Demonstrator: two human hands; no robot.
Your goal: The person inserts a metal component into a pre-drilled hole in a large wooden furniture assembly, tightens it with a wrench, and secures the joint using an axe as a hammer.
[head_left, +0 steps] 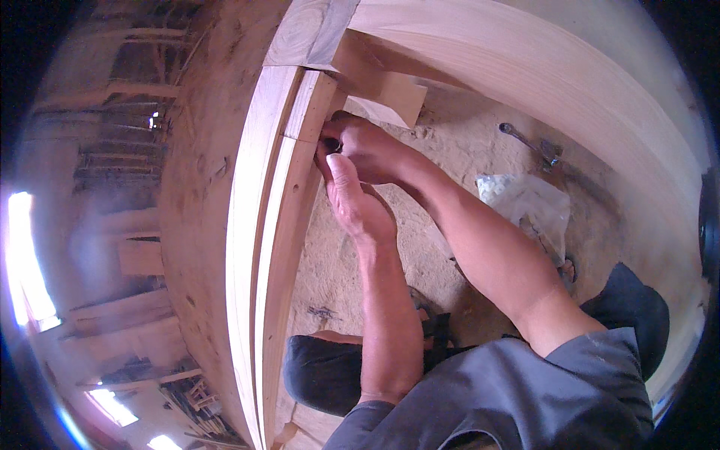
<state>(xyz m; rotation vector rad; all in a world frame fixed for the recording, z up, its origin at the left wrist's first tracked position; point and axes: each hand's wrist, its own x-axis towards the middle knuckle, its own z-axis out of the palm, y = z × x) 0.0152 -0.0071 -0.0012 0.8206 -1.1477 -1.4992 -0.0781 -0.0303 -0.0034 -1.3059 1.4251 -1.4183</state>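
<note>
Pressing together at the far end of a pale wooden frame rail point(274, 225), the left hand point(358, 202) and the right hand point(367, 148) are seen touching each other, the right curled around a small dark object point(332, 144) held against the rail's inner edge, though what that object is cannot be told. A loose wooden block point(386, 97) is leaned just beyond the hands, while a clear plastic bag point(529, 206) and a metal wrench point(529, 142) are left on the sawdust-covered floor point(337, 277) to the right, well apart from the hands.
</note>
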